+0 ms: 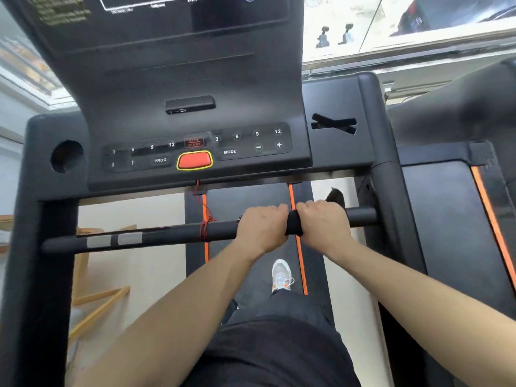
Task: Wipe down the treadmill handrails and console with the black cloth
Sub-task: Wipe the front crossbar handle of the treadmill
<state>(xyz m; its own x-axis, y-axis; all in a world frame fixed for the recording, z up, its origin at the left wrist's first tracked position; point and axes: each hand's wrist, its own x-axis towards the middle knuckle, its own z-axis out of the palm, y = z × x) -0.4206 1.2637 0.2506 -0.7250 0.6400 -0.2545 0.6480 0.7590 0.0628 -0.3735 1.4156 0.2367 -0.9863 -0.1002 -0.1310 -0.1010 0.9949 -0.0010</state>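
A black front handrail (156,235) runs across the treadmill below the console (195,127). A black cloth (293,223) is wrapped around the bar right of its middle. My left hand (262,227) grips the bar and the cloth's left part. My right hand (324,222) closes over the cloth's right part, and a loose end of the cloth (335,196) sticks up behind it. The hands sit side by side, almost touching. The console carries number buttons and a red stop button (194,160).
A red safety cord (205,224) hangs from the console and is tied around the bar left of my hands. Black side uprights (391,196) frame the bar. A second treadmill (452,208) stands at the right. A wooden frame (97,303) lies on the floor at the left.
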